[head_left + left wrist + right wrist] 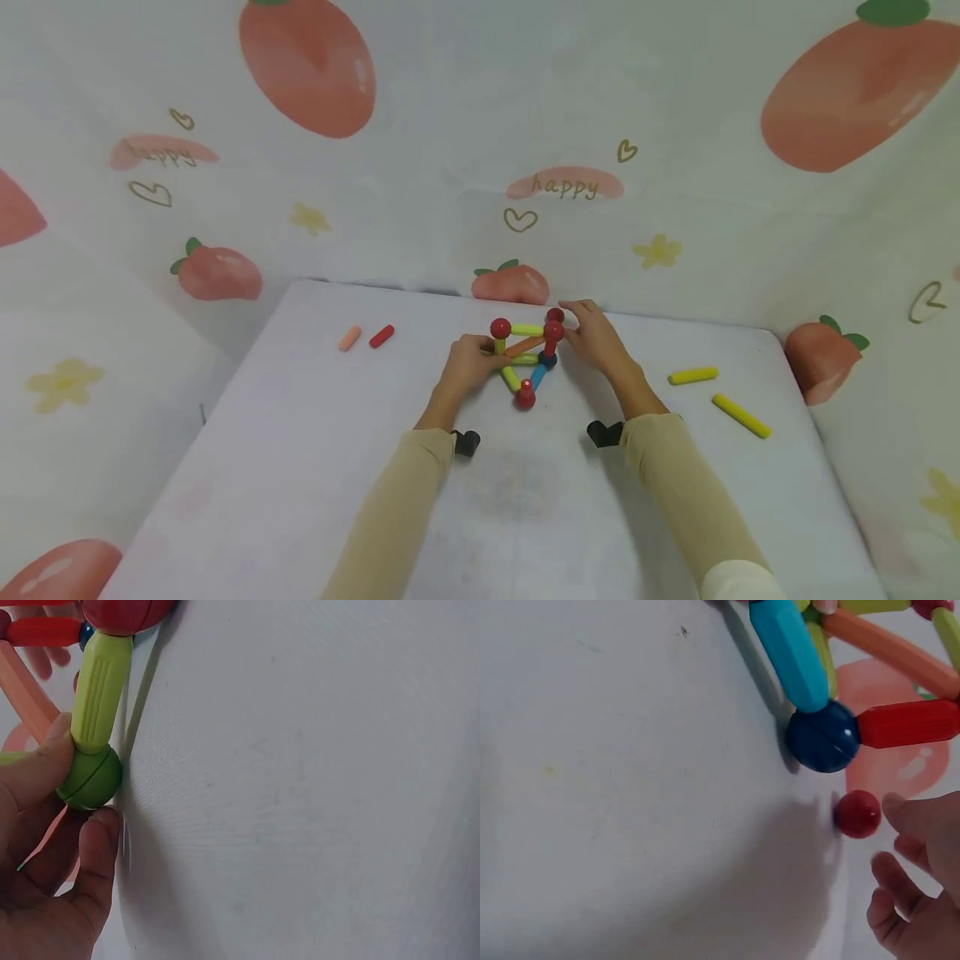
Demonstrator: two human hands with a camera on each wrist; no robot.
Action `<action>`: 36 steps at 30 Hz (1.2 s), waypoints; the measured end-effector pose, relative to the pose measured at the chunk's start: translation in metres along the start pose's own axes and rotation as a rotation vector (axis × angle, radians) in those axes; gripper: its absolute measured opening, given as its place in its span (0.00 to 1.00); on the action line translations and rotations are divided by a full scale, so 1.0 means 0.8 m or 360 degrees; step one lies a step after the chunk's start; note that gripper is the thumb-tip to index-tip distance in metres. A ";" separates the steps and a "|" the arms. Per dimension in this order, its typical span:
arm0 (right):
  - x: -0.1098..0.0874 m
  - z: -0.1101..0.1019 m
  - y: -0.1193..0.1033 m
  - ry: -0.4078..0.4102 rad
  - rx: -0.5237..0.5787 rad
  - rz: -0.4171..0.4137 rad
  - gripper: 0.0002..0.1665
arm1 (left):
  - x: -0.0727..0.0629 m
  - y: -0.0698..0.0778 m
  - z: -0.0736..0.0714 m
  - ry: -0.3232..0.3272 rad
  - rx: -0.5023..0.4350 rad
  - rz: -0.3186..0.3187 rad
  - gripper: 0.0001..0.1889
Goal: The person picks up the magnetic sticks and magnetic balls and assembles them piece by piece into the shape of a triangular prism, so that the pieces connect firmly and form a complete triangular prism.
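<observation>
A structure of coloured magnetic rods and balls stands on the table, with a yellow-green rod [527,330] along its top between two red balls. At its base, a dark blue ball [823,736] joins a blue rod [789,654] and a red rod [907,723]. My left hand [468,364] holds the structure's green ball [91,778] between thumb and fingers, beside an orange rod [28,694]. To the right, my right hand [596,340] has its fingers loosely bent and spread. Its thumb tip is right at a loose red ball [858,814] behind the structure.
A short orange rod [349,338] and a red rod [382,337] lie at the back left of the white table [300,467]. Two yellow rods [741,416] lie on the right. A strawberry-printed cloth [420,167] hangs close behind the table.
</observation>
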State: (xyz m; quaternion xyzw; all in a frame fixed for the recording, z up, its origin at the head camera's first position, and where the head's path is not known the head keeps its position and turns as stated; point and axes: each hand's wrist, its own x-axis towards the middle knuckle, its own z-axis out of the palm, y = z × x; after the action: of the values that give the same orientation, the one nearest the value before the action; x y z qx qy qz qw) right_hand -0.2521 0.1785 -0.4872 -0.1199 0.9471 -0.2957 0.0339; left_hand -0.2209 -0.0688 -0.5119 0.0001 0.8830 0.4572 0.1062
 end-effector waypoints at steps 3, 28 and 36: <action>0.014 0.007 0.004 -0.0050 0.0007 -0.0022 0.31 | 0.000 0.002 0.000 -0.0023 -0.0007 -0.0047 0.21; -0.105 -0.011 -0.033 0.0431 0.0351 0.0028 0.27 | -0.005 0.002 -0.001 0.0037 -0.0028 -0.0116 0.22; -0.126 0.013 -0.071 0.0371 0.0475 -0.0243 0.25 | -0.005 0.006 0.001 0.0053 0.0004 -0.0035 0.21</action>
State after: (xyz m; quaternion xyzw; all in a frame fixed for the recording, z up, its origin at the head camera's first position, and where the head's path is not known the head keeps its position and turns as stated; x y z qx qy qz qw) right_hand -0.1410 0.1529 -0.4640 -0.1499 0.8785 -0.4464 -0.0810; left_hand -0.2172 -0.0660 -0.5078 -0.0172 0.8851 0.4549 0.0964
